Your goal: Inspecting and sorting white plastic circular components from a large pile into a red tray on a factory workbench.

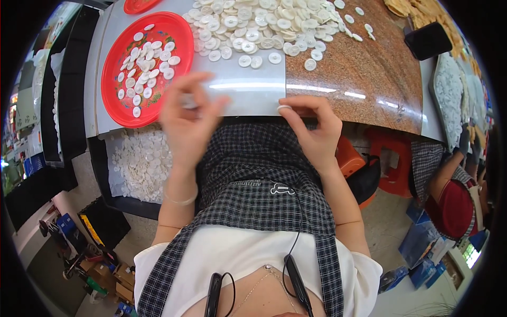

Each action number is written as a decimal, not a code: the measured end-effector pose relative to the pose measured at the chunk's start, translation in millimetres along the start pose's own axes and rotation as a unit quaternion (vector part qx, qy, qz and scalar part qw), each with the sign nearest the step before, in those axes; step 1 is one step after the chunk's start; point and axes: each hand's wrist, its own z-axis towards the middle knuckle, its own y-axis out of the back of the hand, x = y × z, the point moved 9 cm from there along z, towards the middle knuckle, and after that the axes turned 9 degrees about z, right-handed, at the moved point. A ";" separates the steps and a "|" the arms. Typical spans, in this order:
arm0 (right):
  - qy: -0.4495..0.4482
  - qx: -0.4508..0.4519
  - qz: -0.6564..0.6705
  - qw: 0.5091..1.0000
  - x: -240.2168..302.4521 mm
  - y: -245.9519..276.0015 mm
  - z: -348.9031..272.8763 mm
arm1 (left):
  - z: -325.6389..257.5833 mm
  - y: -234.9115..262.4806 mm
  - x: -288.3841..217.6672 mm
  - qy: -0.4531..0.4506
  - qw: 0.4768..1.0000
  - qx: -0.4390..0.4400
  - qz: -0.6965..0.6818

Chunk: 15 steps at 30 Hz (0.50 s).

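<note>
Pinches thin white disc (pixel 284 107) edge-on in right hand (pixel 317 127), with blurred left hand (pixel 188 119), grip indiscernible, overlapping red tray (pixel 112 74) at left, and heap of similar discs (pixel 269 22) far.

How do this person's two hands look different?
The right hand looks sharp; the left hand, blurred. The right hand pinches a white disc; the left hand's contents are unclear. The left hand is near the red tray, the right hand farther off. Both are bare.
</note>
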 end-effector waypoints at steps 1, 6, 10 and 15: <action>-0.047 -0.021 0.101 0.994 -5.2 -1.0 2.7 | -9.5 -21.9 1.7 0.029 0.998 0.056 -0.025; -0.096 -0.030 0.268 0.958 -3.1 -13.6 10.1 | -21.8 -60.0 -9.5 -0.001 0.992 0.122 0.036; -0.119 -0.021 0.285 0.951 -6.1 -15.3 8.4 | -22.5 -60.4 -5.6 -0.016 0.991 0.131 0.003; -0.003 -0.042 -0.022 0.999 -0.7 8.8 23.1 | -22.8 -55.0 3.3 0.011 0.991 0.117 -0.064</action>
